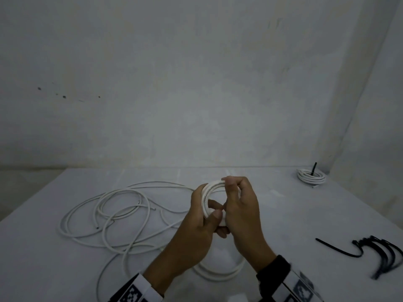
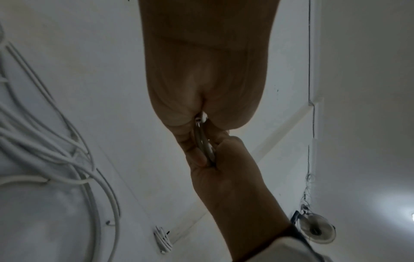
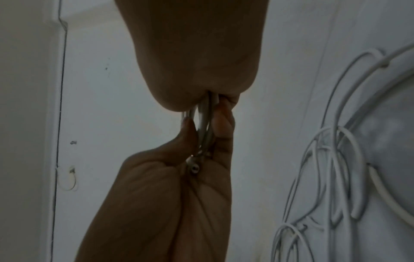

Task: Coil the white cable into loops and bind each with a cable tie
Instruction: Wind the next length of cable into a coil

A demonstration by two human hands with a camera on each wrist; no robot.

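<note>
Small white coil (image 1: 209,192) upright above table (image 1: 283,205), its ring facing me; my left hand (image 1: 199,216) and right hand (image 1: 241,205) both pinch it.

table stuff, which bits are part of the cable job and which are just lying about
Part of the job:
small coil, held by left hand and right hand
loose cable
cable ties
tied coil

Just lying about:
nothing on the table

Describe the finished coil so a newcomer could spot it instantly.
Start at the table's far right corner, by the wall. The small tight white coil lies there alone. A black tie sticks up from it, unlike the loose cable at left or the coil in the hands.
</note>
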